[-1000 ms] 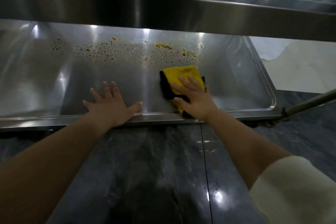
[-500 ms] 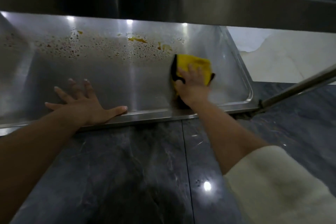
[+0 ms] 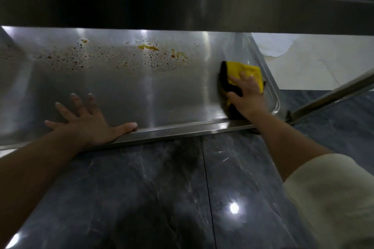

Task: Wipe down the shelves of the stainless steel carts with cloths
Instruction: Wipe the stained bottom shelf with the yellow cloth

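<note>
Right hand (image 3: 248,97) presses cloth (image 3: 248,72) nr shelf (image 3: 141,95) rt edge, left hand (image 3: 89,121) flat

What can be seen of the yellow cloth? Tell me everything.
The yellow cloth is a soft folded pad with a black underside or edge showing along its left and near sides. It lies flat on the steel shelf near the right end, clear of the orange-brown spatter. The right hand presses on it with spread fingers, covering its near part.
</note>
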`<state>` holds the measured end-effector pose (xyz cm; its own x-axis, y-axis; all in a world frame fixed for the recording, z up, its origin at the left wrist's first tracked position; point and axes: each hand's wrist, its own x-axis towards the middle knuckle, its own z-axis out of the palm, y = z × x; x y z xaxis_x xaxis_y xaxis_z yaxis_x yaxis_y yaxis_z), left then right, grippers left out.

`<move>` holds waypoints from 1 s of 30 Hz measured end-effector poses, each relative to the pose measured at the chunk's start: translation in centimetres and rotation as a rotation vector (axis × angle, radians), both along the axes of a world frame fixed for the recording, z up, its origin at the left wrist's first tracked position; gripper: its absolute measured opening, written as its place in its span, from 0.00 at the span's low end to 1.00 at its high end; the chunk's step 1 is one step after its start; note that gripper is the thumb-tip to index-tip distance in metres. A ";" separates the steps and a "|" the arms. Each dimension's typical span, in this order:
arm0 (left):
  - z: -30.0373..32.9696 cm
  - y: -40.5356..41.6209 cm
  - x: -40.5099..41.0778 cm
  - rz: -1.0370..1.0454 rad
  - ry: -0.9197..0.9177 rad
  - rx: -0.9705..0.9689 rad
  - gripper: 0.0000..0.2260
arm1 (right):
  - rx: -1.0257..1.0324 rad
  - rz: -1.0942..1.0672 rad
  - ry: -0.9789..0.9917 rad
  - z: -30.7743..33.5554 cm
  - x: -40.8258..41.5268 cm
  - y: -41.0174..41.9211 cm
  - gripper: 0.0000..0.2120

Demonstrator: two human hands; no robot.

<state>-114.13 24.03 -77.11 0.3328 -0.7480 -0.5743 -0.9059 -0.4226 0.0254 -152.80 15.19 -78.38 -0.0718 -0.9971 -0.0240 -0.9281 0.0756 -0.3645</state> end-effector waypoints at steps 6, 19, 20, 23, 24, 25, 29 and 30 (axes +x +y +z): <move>0.2 0.0 -0.3 0.005 -0.018 -0.032 0.68 | 0.056 -0.289 0.023 -0.1 5.8 -1.3 0.25; -0.4 2.6 5.6 -0.268 0.041 -0.210 0.62 | 0.075 0.716 -0.042 0.6 20.5 3.1 0.27; -0.1 3.0 7.0 -0.316 0.055 -0.206 0.61 | 0.048 0.685 -0.056 0.5 19.0 3.1 0.27; 1.0 3.4 11.0 -0.471 0.057 -0.130 0.54 | -0.028 0.402 -0.100 0.1 15.7 3.0 0.26; 1.4 3.4 12.1 -0.529 0.035 -0.107 0.52 | -0.017 0.294 -0.086 0.1 15.4 2.9 0.26; 1.7 3.3 13.1 -0.584 0.003 -0.088 0.50 | 0.014 0.191 -0.063 0.2 15.8 2.8 0.26; 2.8 3.3 16.7 -0.644 -0.074 -0.046 0.50 | 0.106 -0.207 -0.020 0.9 21.7 2.7 0.27; 2.8 3.4 17.5 -0.636 -0.063 -0.051 0.51 | 0.125 -0.271 -0.043 1.0 23.7 2.9 0.27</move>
